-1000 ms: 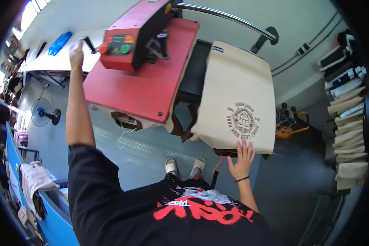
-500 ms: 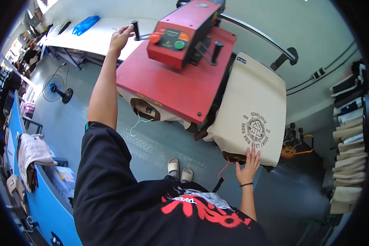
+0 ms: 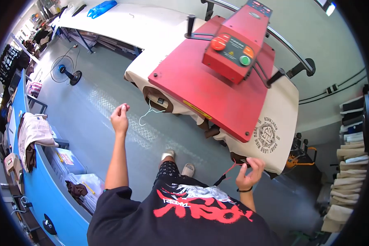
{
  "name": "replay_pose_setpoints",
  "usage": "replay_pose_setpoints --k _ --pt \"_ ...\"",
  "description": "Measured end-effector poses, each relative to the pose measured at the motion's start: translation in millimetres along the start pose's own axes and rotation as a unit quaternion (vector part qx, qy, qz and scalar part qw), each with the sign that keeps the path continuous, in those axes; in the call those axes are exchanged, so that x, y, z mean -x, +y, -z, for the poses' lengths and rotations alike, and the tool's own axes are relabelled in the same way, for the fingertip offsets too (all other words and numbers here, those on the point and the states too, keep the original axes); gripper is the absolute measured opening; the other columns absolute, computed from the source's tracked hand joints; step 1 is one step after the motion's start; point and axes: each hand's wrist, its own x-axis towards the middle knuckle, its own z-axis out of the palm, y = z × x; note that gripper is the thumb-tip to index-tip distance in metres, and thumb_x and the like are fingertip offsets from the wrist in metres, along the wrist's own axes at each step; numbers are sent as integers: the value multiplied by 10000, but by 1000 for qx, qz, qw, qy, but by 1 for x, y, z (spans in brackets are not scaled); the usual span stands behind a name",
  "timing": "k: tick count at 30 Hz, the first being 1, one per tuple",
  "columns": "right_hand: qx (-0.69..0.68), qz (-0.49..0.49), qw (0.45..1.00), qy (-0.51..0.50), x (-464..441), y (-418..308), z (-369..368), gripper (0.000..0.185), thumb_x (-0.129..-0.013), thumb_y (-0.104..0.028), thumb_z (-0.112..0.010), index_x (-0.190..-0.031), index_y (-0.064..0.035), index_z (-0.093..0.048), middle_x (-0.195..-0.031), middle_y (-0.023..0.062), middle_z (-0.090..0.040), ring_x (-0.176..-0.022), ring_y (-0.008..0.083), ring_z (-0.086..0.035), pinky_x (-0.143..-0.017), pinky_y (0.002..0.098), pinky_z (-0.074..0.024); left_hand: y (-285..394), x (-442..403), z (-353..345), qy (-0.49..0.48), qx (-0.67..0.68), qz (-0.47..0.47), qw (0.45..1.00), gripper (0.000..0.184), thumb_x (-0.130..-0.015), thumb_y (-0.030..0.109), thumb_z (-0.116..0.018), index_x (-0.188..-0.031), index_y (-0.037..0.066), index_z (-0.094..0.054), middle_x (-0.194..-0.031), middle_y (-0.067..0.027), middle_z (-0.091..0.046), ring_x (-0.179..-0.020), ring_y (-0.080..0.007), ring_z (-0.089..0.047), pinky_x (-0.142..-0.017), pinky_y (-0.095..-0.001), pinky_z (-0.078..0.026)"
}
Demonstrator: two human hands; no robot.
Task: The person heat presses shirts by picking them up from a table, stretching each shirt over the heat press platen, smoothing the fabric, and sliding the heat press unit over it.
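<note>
A red heat press [image 3: 217, 78] with black handles has its plate partly over the cream garment [image 3: 281, 108] on the right platen. A dark circular print shows near that garment's front end. My right hand [image 3: 251, 174] is beside the garment's front edge, fingers bent and apart, holding nothing; I cannot tell whether it touches the cloth. My left hand [image 3: 119, 119] hangs in the air left of the press, fingers drawn together with nothing visible in them. Another cream garment [image 3: 137, 74] lies on the left platen, its brown-lined opening facing me, with a pale cord [image 3: 145, 115] hanging nearby.
A long white table [image 3: 139, 24] carries a blue plastic bag [image 3: 102, 8]. On the floor stands a fan [image 3: 67, 74]. Folded clothes fill a rack [image 3: 352, 164] at right. A blue partition [image 3: 49, 184] and bins [image 3: 67, 162] are at lower left.
The press head has swung right, uncovering part of the left garment and covering part of the right one. My left hand has left the handle and dropped; my right hand has lifted off the garment's front.
</note>
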Motion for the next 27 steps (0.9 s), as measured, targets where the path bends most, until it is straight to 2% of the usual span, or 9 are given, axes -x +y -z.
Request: replay_pose_setpoints --k 1,3,5,7,11,14,17,19,27 --pt "-63 39 997 -15 -21 -14 -4 273 -728 7 -584 -1001 -4 -577 -967 146 -551 -929 326 -510 -851 422 -409 -9 8 -1 23 24 32 999 232 -905 183 -564 -995 -4 -668 -867 -99 -691 -799 -189 -649 -771 -285 -500" --pt "-66 78 995 -12 -70 -37 -21 250 -736 28 -569 -985 1 -565 -980 145 -544 -920 308 -516 -841 400 -419 -20 25 -6 -36 -164 -48 985 192 -854 144 -592 -999 41 -664 -885 -106 -675 -853 -277 -626 -819 -335 -481" --pt "-143 72 987 25 -108 -56 -44 258 -758 54 -547 -1012 8 -560 -1039 140 -540 -965 277 -521 -867 373 -418 -28 41 -12 -93 -228 -189 950 229 -792 123 -616 -1013 71 -643 -1001 -109 -634 -996 -323 -550 -877 -387 -436" --pt "-144 64 987 27 -143 -77 -64 258 -769 60 -542 -1022 11 -560 -1074 138 -535 -998 265 -519 -886 360 -414 -36 47 -17 -176 -257 -223 924 321 -754 133 -637 -1071 95 -606 -1132 -103 -575 -1116 -298 -469 -935 -420 -383" --pt "-178 -4 984 23 -180 -107 -109 266 -786 58 -548 -1049 15 -560 -1141 136 -527 -1077 249 -510 -941 336 -393 -55 42 -14 -261 -280 -219 897 431 -751 154 -635 -1168 97 -546 -1164 -111 -551 -1141 -282 -460 -954 -486 -359" --pt "-138 -8 990 2 -185 -129 -132 261 -800 59 -544 -1055 9 -565 -1150 124 -527 -1092 234 -503 -953 329 -384 -90 39 -3 -385 -404 -215 802 583 -760 153 -616 -1301 79 -411 -1105 -127 -561 -1144 -270 -471 -963 -557 -320" --pt "-35 12 999 3 -191 -140 -138 260 -811 68 -525 -1060 6 -570 -1162 108 -526 -1103 213 -494 -936 319 -389 -79 45 31 -459 -364 -235 776 509 -789 138 -562 -1277 71 -433 -989 -102 -595 -1001 -258 -538 -927 -528 -349" --pt "-32 -62 993 94 -193 -128 -134 282 -817 63 -524 -1089 0 -562 -1172 94 -525 -1112 192 -489 -925 310 -391 -64 47 59 -430 -306 -260 809 497 -768 108 -570 -1252 67 -468 -888 -92 -583 -892 -245 -538 -830 -463 -381" --pt "-106 -162 968 162 -236 -69 -131 480 -872 -28 -569 -1320 11 -402 -1310 108 -464 -1174 187 -461 -967 310 -373 -4 28 115 -400 -199 -289 846 397 -716 44 -631 -1110 81 -595 -727 -38 -561 -709 -216 -520 -674 -344 -388"
